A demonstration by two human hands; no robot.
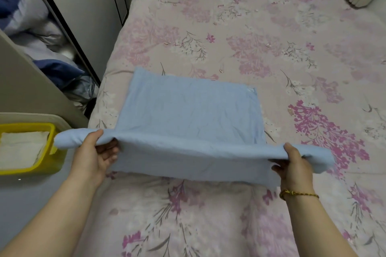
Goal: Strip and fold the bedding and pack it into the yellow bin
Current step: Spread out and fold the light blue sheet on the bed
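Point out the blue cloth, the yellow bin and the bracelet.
blue cloth (pixel 188 110), head view, middle of its flat upper panel.
yellow bin (pixel 50 162), head view, its front right wall.
bracelet (pixel 300 194), head view, middle of its cord.

There is one bed (pixel 250 27), covered with one flowered sheet. On the bed is one light blue cloth (pixel 188 110). Above the near end of the bed there are two hands, one left hand (pixel 92 152) and one right hand (pixel 294 165), and one bracelet (pixel 298 194). Left of the bed stand one yellow bin (pixel 41 170), with one white folded cloth (pixel 20 148) inside, and one wardrobe (pixel 87 6). The clothes in it cannot be counted.
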